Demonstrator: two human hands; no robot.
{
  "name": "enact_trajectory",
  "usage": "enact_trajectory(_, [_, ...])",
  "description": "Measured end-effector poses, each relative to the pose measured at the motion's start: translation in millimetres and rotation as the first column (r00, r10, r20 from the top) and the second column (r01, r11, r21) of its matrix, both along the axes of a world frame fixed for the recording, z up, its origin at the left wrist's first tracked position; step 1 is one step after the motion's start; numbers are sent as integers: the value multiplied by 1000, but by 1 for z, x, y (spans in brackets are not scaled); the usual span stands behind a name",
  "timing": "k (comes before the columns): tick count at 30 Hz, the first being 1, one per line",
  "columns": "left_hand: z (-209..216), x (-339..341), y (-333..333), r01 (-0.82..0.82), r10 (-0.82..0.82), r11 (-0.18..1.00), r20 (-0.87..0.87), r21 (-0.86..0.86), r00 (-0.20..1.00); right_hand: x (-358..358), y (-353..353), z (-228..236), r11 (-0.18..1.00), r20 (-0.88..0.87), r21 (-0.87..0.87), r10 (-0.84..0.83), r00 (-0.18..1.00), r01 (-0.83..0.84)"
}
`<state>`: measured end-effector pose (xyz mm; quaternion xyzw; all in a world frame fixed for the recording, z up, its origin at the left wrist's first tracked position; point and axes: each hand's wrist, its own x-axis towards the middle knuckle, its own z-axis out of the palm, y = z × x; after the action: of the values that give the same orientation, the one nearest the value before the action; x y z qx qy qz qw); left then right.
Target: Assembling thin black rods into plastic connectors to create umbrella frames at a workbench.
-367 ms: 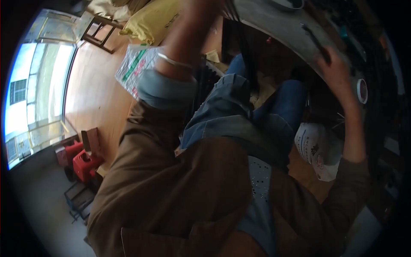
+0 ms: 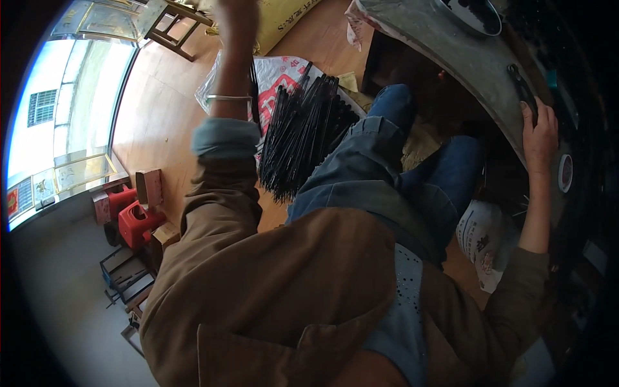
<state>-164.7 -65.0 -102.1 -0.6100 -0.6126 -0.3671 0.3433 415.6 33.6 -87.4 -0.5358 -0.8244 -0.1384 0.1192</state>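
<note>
My left hand, blurred and cut off by the upper edge, reaches out over the floor; its fingers do not show. Several thin black rods show beside its wrist, and I cannot tell whether it holds them. To its right a thick heap of slender black rods lies on a white printed bag beside my leg. My right hand rests at the right side of the grey work surface, closed around a long black tool; its exact kind is unclear.
A round pan and a small round container are at the work surface. A yellow sack and a wooden stool stand ahead. Red plastic stools are at left; a white sack sits right of my legs.
My left arm has swung left, away from the work surface, where black rods hung from its hand. The rod heap is now uncovered. My right hand has moved slightly nearer with the black tool.
</note>
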Motion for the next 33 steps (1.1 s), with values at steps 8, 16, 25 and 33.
enact_trajectory(8, [-211,101,-16,133,195,726,387,-675,901,9,-7,5,974,-116,217,92,989,-65])
enact_trajectory(16, [-289,108,-8,-8,484,436,227,-900,845,-11,-16,13,978,-257,209,53,965,2])
enact_trajectory(25, [-301,261,-21,944,-82,-44,943,-326,322,-190,-136,-7,625,-555,155,696,456,-765])
enact_trajectory(33, [-29,338,7,732,-323,-401,833,-550,449,-5,-89,47,857,-281,257,508,815,-446])
